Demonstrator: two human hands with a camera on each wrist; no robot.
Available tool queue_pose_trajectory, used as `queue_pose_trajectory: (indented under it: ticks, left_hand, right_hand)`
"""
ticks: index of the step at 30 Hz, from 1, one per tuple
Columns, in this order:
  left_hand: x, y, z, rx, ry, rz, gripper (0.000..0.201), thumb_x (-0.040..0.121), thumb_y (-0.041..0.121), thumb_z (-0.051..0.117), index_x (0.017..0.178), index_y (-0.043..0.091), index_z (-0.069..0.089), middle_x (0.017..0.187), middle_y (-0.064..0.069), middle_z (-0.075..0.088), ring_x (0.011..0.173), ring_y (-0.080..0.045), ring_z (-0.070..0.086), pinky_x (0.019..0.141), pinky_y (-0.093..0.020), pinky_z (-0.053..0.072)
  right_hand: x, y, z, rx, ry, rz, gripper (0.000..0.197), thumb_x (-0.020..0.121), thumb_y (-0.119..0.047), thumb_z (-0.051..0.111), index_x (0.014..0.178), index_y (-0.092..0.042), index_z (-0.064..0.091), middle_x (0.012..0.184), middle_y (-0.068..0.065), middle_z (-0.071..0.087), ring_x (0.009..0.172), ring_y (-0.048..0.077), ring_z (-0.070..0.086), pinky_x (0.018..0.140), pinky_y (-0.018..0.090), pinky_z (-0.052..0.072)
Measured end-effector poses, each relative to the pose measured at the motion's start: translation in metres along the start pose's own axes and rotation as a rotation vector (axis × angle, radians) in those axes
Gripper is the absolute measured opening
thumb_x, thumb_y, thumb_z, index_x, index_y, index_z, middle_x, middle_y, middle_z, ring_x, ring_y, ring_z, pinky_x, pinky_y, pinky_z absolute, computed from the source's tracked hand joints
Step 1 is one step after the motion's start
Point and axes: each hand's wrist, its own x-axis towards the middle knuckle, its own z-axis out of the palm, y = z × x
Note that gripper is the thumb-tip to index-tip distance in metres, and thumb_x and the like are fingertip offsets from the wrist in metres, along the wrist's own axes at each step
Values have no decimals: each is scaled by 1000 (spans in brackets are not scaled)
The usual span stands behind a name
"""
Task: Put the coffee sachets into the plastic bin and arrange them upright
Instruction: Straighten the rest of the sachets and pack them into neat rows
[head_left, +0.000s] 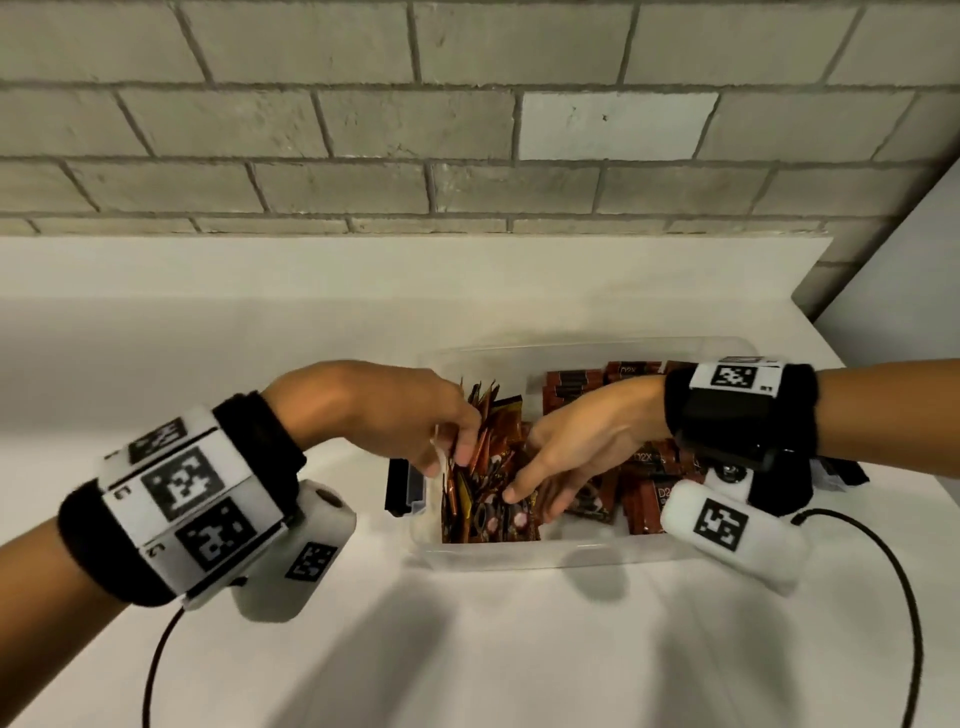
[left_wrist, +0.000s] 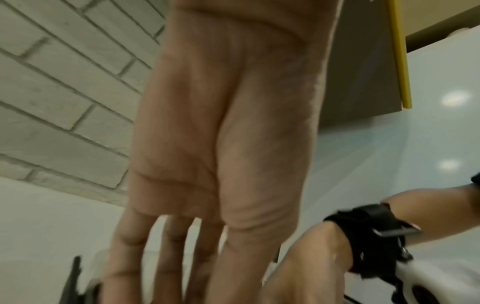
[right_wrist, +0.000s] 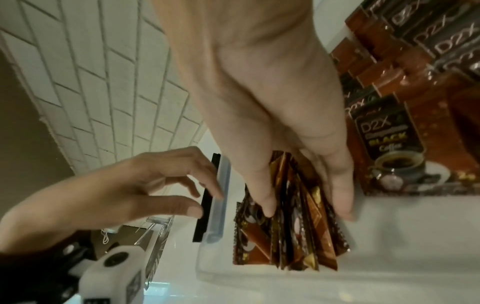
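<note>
Well along, judging by the contents. Left hand (head_left: 415, 415) over the latch end of the clear plastic bin (head_left: 519, 558), fingers loosely curled, apparently holding nothing. Brown-and-gold foil coffee sachets (right_wrist: 293, 230) on edge at the bin's left, pinched together by the right hand (head_left: 576, 447). Dark D2X-printed sachets (head_left: 649, 462) at right lying flat, not yet stood up.

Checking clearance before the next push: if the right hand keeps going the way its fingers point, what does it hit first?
Probably nothing new: the right hand already has its fingers in the upright coffee sachets. Beyond them lies the plastic bin, though depth is unclear.
</note>
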Motion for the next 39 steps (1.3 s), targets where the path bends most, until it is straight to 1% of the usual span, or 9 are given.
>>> queue_pose_trajectory:
  ticks: [5,11,13,18,23,28,32,36,39]
  left_hand:
    - [6,4,25,46,11,58,41,89,19,60,124,40,54,114,11,42,107,-11,32,97,-36,39]
    - [17,11,34,177,-45,-9,44,83,19,64,124,33,56,121,6,41,114,-20,44,78,-32,46]
    - [21,14,40,265,-45,-19,41,83,20,65,122,32,58,116,6,37,116,-23,38,85,-34,42]
    - [25,19,48,399,86,47,25,86,32,63,111,31,67,106,9,40,117,-18,26,97,-48,25]
    - [15,2,28,331,355,233,17,84,34,65,100,40,68,98,19,52,110,-7,32,85,-36,20]
    - [-7,-14,4,-81,532,352,12,89,18,62,100,20,68,93,11,68,85,2,58,78,-20,46]
    - [-18,-22,5,-263,773,159,12,92,20,57,104,19,61,85,16,60,80,7,56,64,-8,42]
    - [-22,-20,22,-804,847,-4,17,94,23,53,108,13,56,95,-1,61,84,-10,64,64,-23,58]
    - [-25,-14,36,-1101,899,-96,17,96,20,51,108,9,54,89,-5,59,69,-8,68,56,-21,56]
  right_hand:
    - [7,-5,11,111,6,12,36,91,-16,61,123,-1,54,125,12,58,112,22,59,94,32,52]
    - [9,-8,15,114,-5,15,57,88,-29,65,136,-6,46,137,17,49,96,22,64,89,29,55]
    - [9,-8,16,80,-9,2,52,88,-27,65,132,-4,51,130,13,56,96,20,65,92,31,53]
    - [4,-5,8,97,-16,-33,31,92,-11,58,120,1,58,114,13,63,102,26,64,88,32,55]
    - [-6,2,1,130,-61,-55,16,90,-8,59,105,-4,63,101,9,71,93,21,69,86,26,55]
    - [-3,6,4,124,-40,-89,39,90,-6,60,127,4,51,116,14,65,103,22,65,86,25,55]
    - [3,6,8,98,-7,-92,48,87,-16,67,128,2,50,122,18,63,99,22,67,84,26,56]
    - [1,2,6,37,3,-87,20,89,-10,63,105,1,58,104,18,68,76,15,67,73,21,57]
    - [-6,-4,5,17,21,-87,6,89,-4,61,94,-1,62,87,10,70,74,14,68,69,19,57]
